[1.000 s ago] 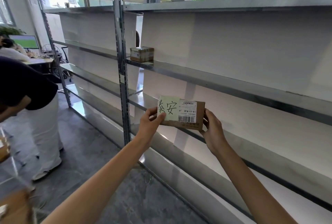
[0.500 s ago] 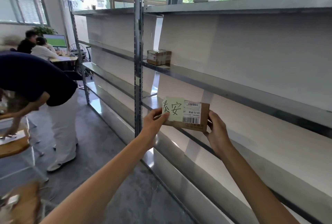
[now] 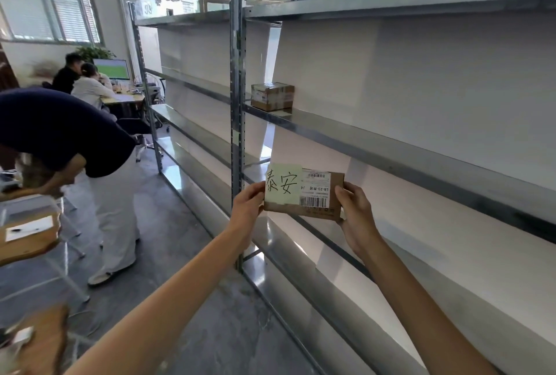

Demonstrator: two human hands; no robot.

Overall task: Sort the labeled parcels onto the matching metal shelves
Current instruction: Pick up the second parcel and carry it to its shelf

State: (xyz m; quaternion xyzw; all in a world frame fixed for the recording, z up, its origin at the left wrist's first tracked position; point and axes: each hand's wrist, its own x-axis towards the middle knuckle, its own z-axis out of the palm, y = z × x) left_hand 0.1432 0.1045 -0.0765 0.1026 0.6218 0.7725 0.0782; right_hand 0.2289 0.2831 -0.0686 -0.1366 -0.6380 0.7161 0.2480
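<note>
At the far left edge a brown box [image 3: 28, 239] with a white slip and pen on top sits on a low metal stand. Just right of it a person [image 3: 75, 146] in a dark top and pale trousers bends forward at the waist, arms reaching down. Behind, two seated people face a green-lit monitor [image 3: 112, 69] on a bench [image 3: 123, 99] by the windows.

The shelves [image 3: 391, 146] run from the left background toward the right foreground, a perforated steel upright [image 3: 237, 104] dividing two bays. On the middle level, just right of that upright, a small taped box [image 3: 272, 96] stands alone near the shelf's front edge. On the top level, items lie against the window light, too blurred to name.

In the middle, the left hand [image 3: 248, 206] grips the left end of the parcel [image 3: 304, 195], thumb on its face and fingers curled behind. The parcel is a flat brown carton held in the air, facing the camera, in front of the lower shelf levels and touching none of them. A pale note [image 3: 282, 183] with two handwritten characters covers its left part; a printed shipping label [image 3: 315, 189] with barcodes covers the middle, turned sideways.

The right hand [image 3: 356, 215] clasps the parcel's right end, thumb on the front edge, fingers wrapped behind. Both forearms stretch out bare from the lower frame.
</note>
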